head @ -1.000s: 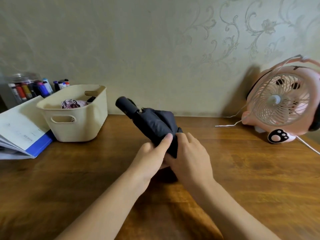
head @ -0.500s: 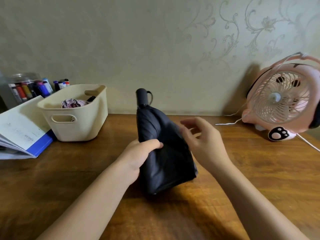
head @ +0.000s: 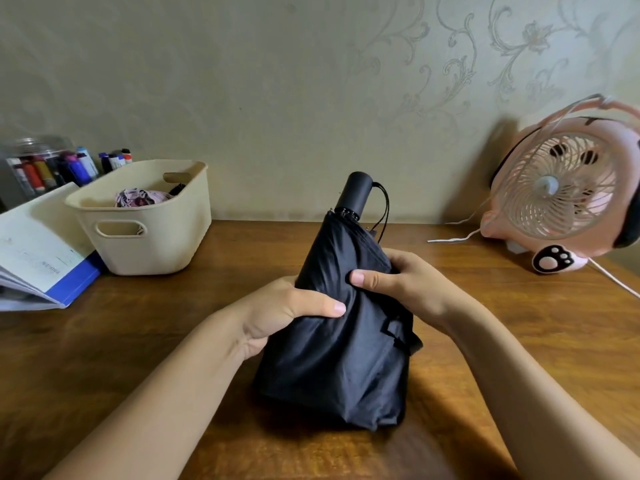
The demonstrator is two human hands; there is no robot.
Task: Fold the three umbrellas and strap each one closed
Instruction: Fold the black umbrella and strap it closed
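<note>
Since half a second ago, our right hand (head: 405, 289) has closed on the black fabric folding umbrella (head: 339, 344); our left hand (head: 287, 310) grips it too, handle up, over the brown wooden desk (head: 138, 341).

Person: two bare forearms, one near left and one near right, uncovered right to the frame edge. Left hand (head: 277, 313) and right hand (head: 405, 285) are bare too. Thumbnails short, rounded, plain. Wrists slim, with crease lines on the left one.
</note>
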